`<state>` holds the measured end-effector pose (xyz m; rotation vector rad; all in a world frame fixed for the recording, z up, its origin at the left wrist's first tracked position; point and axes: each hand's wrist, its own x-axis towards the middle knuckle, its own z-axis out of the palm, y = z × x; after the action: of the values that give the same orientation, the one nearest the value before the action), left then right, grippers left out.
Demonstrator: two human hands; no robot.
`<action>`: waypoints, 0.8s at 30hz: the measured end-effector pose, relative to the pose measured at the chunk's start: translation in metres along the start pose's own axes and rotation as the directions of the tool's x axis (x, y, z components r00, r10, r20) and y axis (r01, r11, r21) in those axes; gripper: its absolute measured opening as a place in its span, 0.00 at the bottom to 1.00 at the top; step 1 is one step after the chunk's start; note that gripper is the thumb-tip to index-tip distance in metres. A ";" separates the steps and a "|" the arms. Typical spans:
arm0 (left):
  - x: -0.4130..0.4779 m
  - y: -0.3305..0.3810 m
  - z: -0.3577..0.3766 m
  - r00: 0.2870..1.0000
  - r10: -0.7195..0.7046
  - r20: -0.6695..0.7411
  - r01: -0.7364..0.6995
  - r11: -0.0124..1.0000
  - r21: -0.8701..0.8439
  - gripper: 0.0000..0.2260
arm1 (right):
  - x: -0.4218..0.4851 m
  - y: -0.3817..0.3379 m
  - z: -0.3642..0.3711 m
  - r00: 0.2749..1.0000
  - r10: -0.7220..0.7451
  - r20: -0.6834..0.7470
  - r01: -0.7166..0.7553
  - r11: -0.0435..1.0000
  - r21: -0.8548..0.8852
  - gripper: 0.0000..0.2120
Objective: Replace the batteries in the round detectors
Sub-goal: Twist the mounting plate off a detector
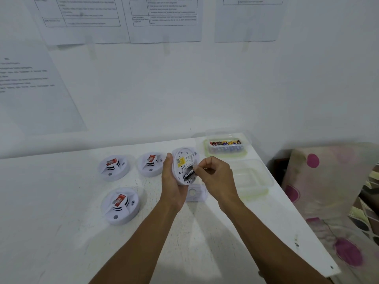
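Observation:
My left hand [173, 182] holds a round white detector [183, 160] tilted up above the table, its back side with a yellow label facing me. A black battery [189, 174] lies in the open compartment on that back. My right hand [217, 174] pinches the battery's right end with thumb and fingertips. Three more white detectors rest face up on the table: two at the back [114, 167] [151, 163] and one nearer me [121, 206]. A clear tub of batteries [225, 144] stands at the table's far right.
A small white cover plate [195, 193] lies on the white table [61, 222] under my hands. An empty clear tub [253, 181] sits right of them. The table's right edge drops toward a patterned fabric [332, 191]. Printed sheets hang on the wall behind.

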<state>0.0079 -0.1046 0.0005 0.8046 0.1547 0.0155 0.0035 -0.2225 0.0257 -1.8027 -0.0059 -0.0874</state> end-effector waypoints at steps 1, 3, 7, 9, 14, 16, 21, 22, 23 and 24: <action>0.000 -0.001 0.000 1.000 -0.008 0.004 0.008 1.000 -0.015 0.25 | 0.002 -0.002 -0.004 1.000 -0.018 0.017 0.018 1.000 0.020 0.04; 0.000 0.000 -0.003 1.000 -0.021 0.014 0.022 0.998 -0.063 0.25 | 0.012 -0.005 -0.020 0.999 -0.034 0.029 0.032 0.998 0.058 0.06; 0.000 0.004 -0.018 0.998 -0.051 0.040 0.057 0.987 -0.147 0.24 | 0.039 -0.002 -0.075 0.998 -0.013 0.056 0.022 0.987 -0.161 0.03; -0.001 0.006 -0.025 0.995 -0.064 0.078 0.074 0.987 -0.142 0.23 | 0.050 0.007 -0.094 0.995 -0.001 0.098 0.044 0.900 -0.434 0.04; -0.004 0.005 -0.037 0.992 -0.128 -0.002 0.127 0.986 -0.109 0.18 | 0.065 0.035 -0.093 0.966 0.125 0.226 0.060 0.742 -0.668 0.05; -0.005 0.008 -0.038 0.986 -0.144 -0.081 0.139 0.988 -0.064 0.13 | 0.067 0.040 -0.086 0.959 0.147 0.244 0.055 0.745 -0.665 0.03; -0.005 0.016 -0.052 0.983 -0.091 -0.161 0.126 0.966 0.224 0.12 | 0.065 0.043 -0.081 0.960 0.159 0.232 0.036 0.748 -0.663 0.06; -0.005 0.018 -0.055 0.983 -0.067 -0.173 0.116 0.951 0.287 0.11 | 0.063 0.040 -0.081 0.970 0.119 0.213 0.054 0.747 -0.663 0.06; -0.005 0.021 -0.057 0.983 -0.047 -0.179 0.107 0.935 0.339 0.10 | 0.060 0.035 -0.080 0.979 0.063 0.193 0.081 0.751 -0.655 0.06; -0.006 0.024 -0.057 0.984 -0.031 -0.176 0.098 0.917 0.386 0.10 | 0.055 0.028 -0.076 0.984 0.002 0.181 0.113 0.776 -0.621 0.05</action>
<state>-0.0057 -0.0473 -0.0206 1.2016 0.3510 -0.0114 0.0559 -0.3052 0.0198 -2.4862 -0.1739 0.0325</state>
